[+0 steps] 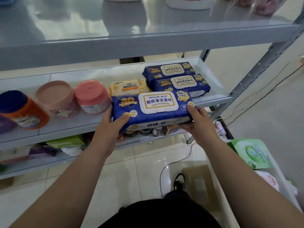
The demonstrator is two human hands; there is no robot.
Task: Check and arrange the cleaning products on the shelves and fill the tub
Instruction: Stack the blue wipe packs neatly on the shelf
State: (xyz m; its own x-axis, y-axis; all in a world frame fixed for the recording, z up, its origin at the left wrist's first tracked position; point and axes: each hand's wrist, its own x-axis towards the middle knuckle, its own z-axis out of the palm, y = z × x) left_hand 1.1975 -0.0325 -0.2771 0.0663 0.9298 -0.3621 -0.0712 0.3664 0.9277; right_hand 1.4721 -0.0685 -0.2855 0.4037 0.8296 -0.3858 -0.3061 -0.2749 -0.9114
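Middle shelf point(65, 127), left to right: orange jar point(22, 111), pale jar point(56, 97), pink jar point(92, 96), yellow pack point(128, 87).
Left hand point(110, 129): thumb on top, fingers beneath, gripping the left end of the held pack point(153, 109). That pack is blue, label up, over the shelf's front edge, just before the yellow pack.
Right hand point(199, 125): same grip, right end.
Behind, right: two blue packs point(182, 84), overlapping.
Lower right: tub point(220, 186) holding a green pouch point(251, 153).

The held wipes pack point(153, 119) is navy with a white gold-edged lid point(158, 102), the jar point(92, 97) beside it pink.
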